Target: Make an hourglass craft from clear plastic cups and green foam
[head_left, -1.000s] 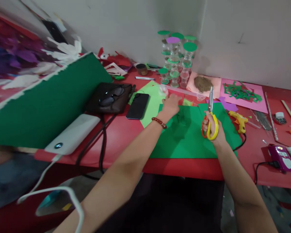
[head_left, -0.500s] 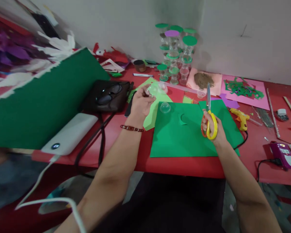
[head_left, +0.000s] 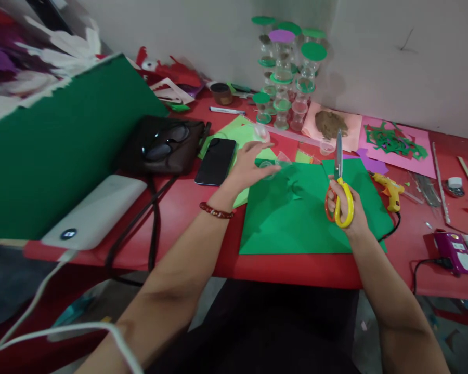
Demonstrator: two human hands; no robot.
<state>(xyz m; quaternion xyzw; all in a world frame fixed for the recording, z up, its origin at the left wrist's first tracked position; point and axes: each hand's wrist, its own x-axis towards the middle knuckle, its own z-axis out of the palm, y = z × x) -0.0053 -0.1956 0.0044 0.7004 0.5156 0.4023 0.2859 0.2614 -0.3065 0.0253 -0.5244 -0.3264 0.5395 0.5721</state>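
Note:
My left hand (head_left: 249, 169) reaches over the back left corner of a green sheet (head_left: 308, 228), its fingers spread. Just past its fingertips a small clear plastic cup (head_left: 284, 159) is tipped at the sheet's back edge. A second clear cup or lid (head_left: 267, 165) is partly hidden behind the fingers. In my right hand (head_left: 353, 210) is a pair of scissors (head_left: 343, 200) with yellow and orange handles, blades together and pointing up. A curved cut (head_left: 295, 191) shows in the sheet between my hands.
Stacked clear cups with green discs (head_left: 283, 78) stand by the wall. A yellow glue gun (head_left: 390, 191) with a cord lies right of the sheet. Left are a phone (head_left: 216, 161), a dark bag (head_left: 156, 150) with sunglasses, and a white power bank (head_left: 97, 213).
My left hand has moved right and opened, letting go of the clear cup, which now rests at the sheet's back edge. The phone is uncovered. My right hand keeps the scissors upright.

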